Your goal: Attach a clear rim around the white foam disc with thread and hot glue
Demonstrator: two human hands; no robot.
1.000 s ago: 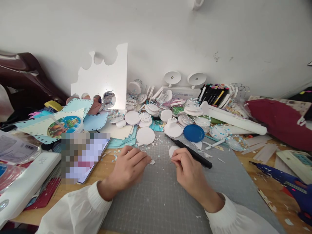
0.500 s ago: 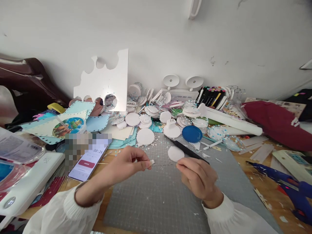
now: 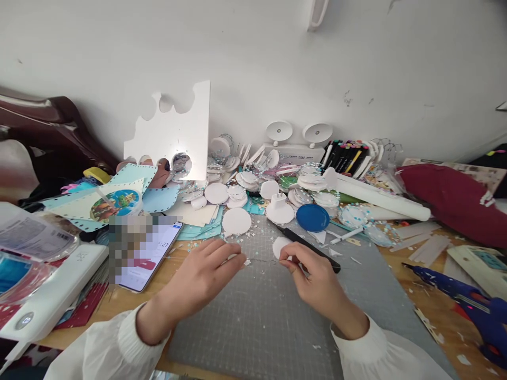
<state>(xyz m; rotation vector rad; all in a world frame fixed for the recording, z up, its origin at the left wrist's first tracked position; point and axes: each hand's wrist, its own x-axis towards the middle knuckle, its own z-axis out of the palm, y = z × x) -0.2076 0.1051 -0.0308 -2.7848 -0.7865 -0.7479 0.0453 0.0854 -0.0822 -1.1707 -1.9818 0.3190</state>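
Between my two hands a thin, dark string (image 3: 263, 260) stretches over the grey cutting mat (image 3: 253, 322). My left hand (image 3: 214, 266) pinches its left end, where a small white scrap (image 3: 247, 262) shows at the fingertips. The fingers of my right hand (image 3: 311, 272) are pinched on the string's right end. Just behind them lies a white disc (image 3: 279, 246), partly covered by the right hand. A black pen-like tool (image 3: 309, 248) rests slantwise beyond that hand, near a blue disc (image 3: 312, 217).
White discs with beaded strings (image 3: 247, 180) pile up along the wall. A phone (image 3: 152, 258) and a white power bank (image 3: 55, 290) lie at left. On the right are a blue glue gun (image 3: 455, 295) and a white roll (image 3: 380, 198). A cut white board (image 3: 170, 126) stands behind.
My right hand has moved slightly left and turned, now covering part of the white disc. My left hand has rolled palm-down, its fingers closer together. The string stays between them.
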